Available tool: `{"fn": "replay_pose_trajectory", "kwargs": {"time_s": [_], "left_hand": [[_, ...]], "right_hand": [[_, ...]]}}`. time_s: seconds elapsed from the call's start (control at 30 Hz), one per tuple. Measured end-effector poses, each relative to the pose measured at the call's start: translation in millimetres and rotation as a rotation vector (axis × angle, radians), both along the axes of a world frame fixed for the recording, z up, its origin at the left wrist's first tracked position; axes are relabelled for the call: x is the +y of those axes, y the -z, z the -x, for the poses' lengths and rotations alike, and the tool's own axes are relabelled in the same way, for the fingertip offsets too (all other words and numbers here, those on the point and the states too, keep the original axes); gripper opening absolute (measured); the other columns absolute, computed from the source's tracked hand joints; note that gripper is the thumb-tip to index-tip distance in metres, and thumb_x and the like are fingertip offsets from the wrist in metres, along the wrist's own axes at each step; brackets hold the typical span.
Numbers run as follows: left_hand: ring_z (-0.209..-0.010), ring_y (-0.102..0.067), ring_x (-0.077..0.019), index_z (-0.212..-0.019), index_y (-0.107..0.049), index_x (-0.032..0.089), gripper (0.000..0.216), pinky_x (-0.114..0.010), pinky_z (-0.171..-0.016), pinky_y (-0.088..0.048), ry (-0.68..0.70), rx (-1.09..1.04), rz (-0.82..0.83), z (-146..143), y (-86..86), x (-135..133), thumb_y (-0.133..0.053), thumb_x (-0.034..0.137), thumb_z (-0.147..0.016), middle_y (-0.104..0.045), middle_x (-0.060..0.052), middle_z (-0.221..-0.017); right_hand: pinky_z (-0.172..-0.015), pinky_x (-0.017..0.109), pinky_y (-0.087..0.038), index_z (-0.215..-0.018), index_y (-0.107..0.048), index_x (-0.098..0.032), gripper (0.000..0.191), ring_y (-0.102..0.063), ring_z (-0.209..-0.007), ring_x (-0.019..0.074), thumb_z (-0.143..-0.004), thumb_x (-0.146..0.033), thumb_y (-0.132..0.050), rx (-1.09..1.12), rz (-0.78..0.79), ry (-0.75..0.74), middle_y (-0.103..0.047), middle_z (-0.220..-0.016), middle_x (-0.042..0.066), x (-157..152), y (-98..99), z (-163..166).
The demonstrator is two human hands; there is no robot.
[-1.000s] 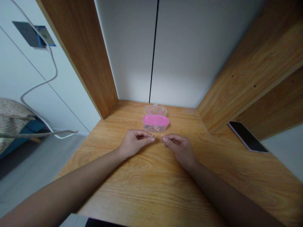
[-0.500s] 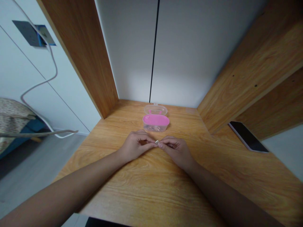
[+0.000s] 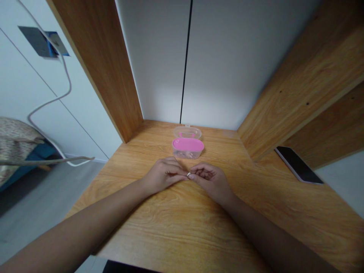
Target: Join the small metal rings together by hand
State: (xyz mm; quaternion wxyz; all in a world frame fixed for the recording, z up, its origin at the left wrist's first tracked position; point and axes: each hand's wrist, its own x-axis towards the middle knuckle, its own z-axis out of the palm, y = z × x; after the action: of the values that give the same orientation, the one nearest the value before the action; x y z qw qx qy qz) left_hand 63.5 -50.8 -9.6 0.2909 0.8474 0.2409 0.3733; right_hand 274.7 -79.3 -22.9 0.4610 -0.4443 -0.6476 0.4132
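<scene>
We see a brown wood bench (image 3: 170, 231) with a white panel (image 3: 222, 64) at the top, a left board (image 3: 96, 64) and a right board (image 3: 301, 87). The bench's edge slants down the left, beside the gray floor (image 3: 62, 197). We have wide wood at bottom middle, and more toward the phone (image 3: 298, 165) at right. In the middle, our left hand (image 3: 163, 176) and right hand (image 3: 212, 182) pinch a small pale ring (image 3: 189, 174) with their fingers, just below the pink and clear box (image 3: 187, 144).

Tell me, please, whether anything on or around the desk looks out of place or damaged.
The white cable at the left hangs in loose bends, which looks untidy. Nothing on the desk looks spilled, and the pink-topped box sits upright.
</scene>
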Motion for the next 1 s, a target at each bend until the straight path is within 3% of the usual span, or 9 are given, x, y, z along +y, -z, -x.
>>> {"fn": "replay_pose_trajectory", "kwargs": {"time_s": [0.17,0.33,0.5,0.73,0.87,1.0], "left_hand": [[-0.078,-0.068,-0.0167,-0.097,-0.079,0.021,0.018,-0.029,-0.074,-0.051,0.011,0.004,0.025,-2,-1.7,-3,-0.066,0.032,-0.090,-0.077,-0.009,-0.086],[-0.081,-0.068,-0.0165,-0.100,-0.077,0.021,0.018,-0.029,-0.077,-0.052,-0.040,0.003,-0.024,-6,-4.2,-7,-0.067,0.031,-0.089,-0.077,-0.007,-0.089],[-0.077,-0.066,-0.0158,-0.092,-0.076,0.019,0.013,-0.030,-0.077,-0.051,-0.086,-0.015,-0.138,-6,-6.1,-8,-0.067,0.027,-0.089,-0.076,-0.006,-0.083],[-0.078,-0.066,-0.0169,-0.093,-0.075,0.018,0.013,-0.032,-0.079,-0.051,-0.102,0.034,-0.241,-2,-7.0,-6,-0.064,0.023,-0.089,-0.076,-0.007,-0.084],[-0.078,-0.066,-0.0173,-0.089,-0.076,0.018,0.014,-0.030,-0.076,-0.050,-0.245,0.035,-0.247,7,-15.1,4,-0.064,0.025,-0.088,-0.076,-0.007,-0.083],[-0.067,-0.063,-0.0144,-0.091,-0.078,0.018,0.019,-0.025,-0.063,-0.045,-0.406,0.198,-0.087,19,-39.3,24,-0.063,0.029,-0.088,-0.075,-0.004,-0.078]], "right_hand": [[-0.064,0.029,-0.053,-0.076,-0.075,-0.022,0.013,-0.065,-0.072,0.0167,-0.079,-0.035,-0.076,0.033,-0.162,-0.022,-0.071,-0.079,0.005,1,-2.3,-1],[-0.058,0.028,-0.049,-0.076,-0.072,-0.021,0.012,-0.063,-0.067,0.0160,-0.079,-0.032,-0.074,0.025,-0.102,0.021,-0.070,-0.077,0.005,0,-1.0,-2],[-0.050,0.025,-0.040,-0.076,-0.073,-0.020,0.007,-0.054,-0.058,0.0126,-0.078,-0.027,-0.073,-0.055,-0.111,0.023,-0.069,-0.072,0.004,-1,0.6,-2],[-0.052,0.026,-0.041,-0.077,-0.075,-0.021,0.007,-0.054,-0.059,0.0130,-0.076,-0.028,-0.075,-0.042,-0.104,0.010,-0.069,-0.074,0.004,-1,-0.9,-1],[-0.050,0.025,-0.040,-0.082,-0.075,-0.020,0.012,-0.052,-0.057,0.0118,-0.074,-0.028,-0.076,-0.037,-0.042,0.040,-0.069,-0.075,0.004,1,5.1,-2],[-0.049,0.024,-0.039,-0.083,-0.075,-0.019,0.012,-0.052,-0.056,0.0107,-0.075,-0.026,-0.073,-0.068,-0.007,0.053,-0.068,-0.076,0.004,3,11.0,-3]]}}
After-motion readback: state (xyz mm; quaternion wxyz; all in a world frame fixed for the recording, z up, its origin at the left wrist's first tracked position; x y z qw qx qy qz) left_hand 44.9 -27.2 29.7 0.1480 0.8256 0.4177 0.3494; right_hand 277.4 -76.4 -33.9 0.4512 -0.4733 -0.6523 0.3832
